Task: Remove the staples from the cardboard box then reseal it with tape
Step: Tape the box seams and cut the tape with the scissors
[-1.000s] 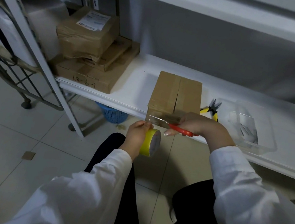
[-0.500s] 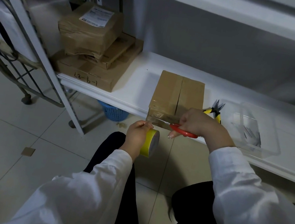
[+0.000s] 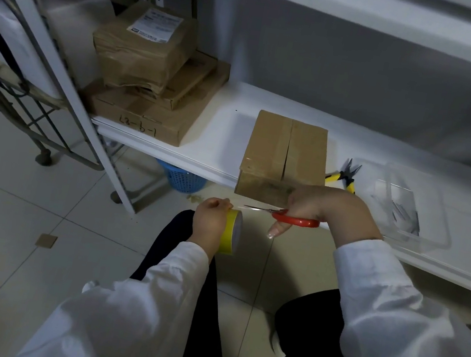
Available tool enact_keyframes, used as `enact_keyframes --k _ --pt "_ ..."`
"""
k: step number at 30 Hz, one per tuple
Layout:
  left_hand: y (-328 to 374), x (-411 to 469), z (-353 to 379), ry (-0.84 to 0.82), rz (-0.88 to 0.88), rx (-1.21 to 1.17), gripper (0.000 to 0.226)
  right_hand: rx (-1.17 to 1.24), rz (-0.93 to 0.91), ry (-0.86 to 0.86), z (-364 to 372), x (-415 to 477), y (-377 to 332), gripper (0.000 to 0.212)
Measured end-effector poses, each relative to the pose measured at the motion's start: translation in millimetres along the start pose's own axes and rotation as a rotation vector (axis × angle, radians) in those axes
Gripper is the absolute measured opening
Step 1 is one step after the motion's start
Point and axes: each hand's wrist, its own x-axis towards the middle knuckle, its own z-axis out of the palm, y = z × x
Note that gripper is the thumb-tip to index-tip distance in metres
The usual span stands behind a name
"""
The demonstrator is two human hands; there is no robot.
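Note:
A small cardboard box [image 3: 285,152] stands at the front edge of the white shelf [image 3: 223,132], with clear tape running along its top seam and down its near face. My left hand [image 3: 211,221] grips a yellow-cored tape roll [image 3: 230,233] just below and left of the box. My right hand [image 3: 325,209] holds red-handled scissors [image 3: 290,218] in front of the box's near face, blades pointing left toward the roll. Whether tape still joins the roll to the box cannot be seen.
Yellow-handled pliers [image 3: 346,176] lie right of the box. A clear plastic tray [image 3: 406,210] holding small metal pieces sits further right. Stacked parcels [image 3: 151,80] fill the shelf's left end. A blue basket [image 3: 184,177] stands on the floor under the shelf.
My right hand has dropped with the scissors from the box's lower front edge to just below it. The left hand and roll have stayed nearly still.

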Motion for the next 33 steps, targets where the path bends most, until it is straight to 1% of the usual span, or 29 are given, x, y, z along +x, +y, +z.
enact_keyframes --k 1,2,3,4,5,6,7,9,10,13,17,22,24,26,28,31,33 --pt "0 0 0 0.0 0.002 -0.003 0.026 0.026 -0.045 0.029 -2 0 0 0.072" --pt "0 0 1 -0.001 0.004 -0.012 0.026 0.093 -0.11 0.114 -3 1 -2 0.061" --pt "-1 0 1 -0.002 -0.001 -0.024 0.027 0.196 -0.178 0.234 -3 0 -5 0.056" --pt "-1 0 1 -0.004 -0.008 -0.032 0.027 0.297 -0.236 0.407 -1 3 -9 0.059" --pt "-2 -1 2 -0.009 -0.014 -0.032 0.027 0.355 -0.258 0.567 0 6 -14 0.066" --pt "-2 -3 3 -0.015 -0.014 -0.03 0.026 0.338 -0.239 0.694 2 13 -20 0.071" --pt "-2 -4 3 -0.02 -0.013 -0.025 0.026 0.279 -0.199 0.779 7 24 -24 0.07" --pt "-1 -6 4 -0.033 -0.001 -0.014 0.026 0.142 -0.141 0.896 17 41 -32 0.057" --pt "-1 -6 4 -0.039 0.005 -0.009 0.026 0.121 -0.122 0.938 21 48 -35 0.053" --pt "1 -8 4 -0.057 0.01 0.005 0.026 0.136 -0.091 1.04 29 64 -41 0.055" --pt "2 -9 6 -0.08 0.013 -0.008 0.025 0.072 -0.109 1.089 33 73 -43 0.046" --pt "4 -7 9 -0.082 0.04 -0.023 0.024 0.054 -0.255 0.957 20 67 -20 0.044" --pt "4 -8 10 -0.089 0.045 -0.021 0.021 0.063 -0.276 0.895 13 62 -12 0.048" --pt "5 -10 10 -0.107 0.043 -0.021 0.012 0.123 -0.278 0.85 8 59 -8 0.055" --pt "5 -12 10 -0.116 0.034 -0.018 0.007 0.181 -0.267 0.852 7 58 -8 0.057" --pt "6 -12 10 -0.112 -0.018 -0.084 0.02 0.218 -0.242 0.918 14 60 -14 0.052" --pt "8 -13 9 -0.104 -0.049 -0.118 0.024 0.361 -0.272 0.878 14 57 -16 0.057"
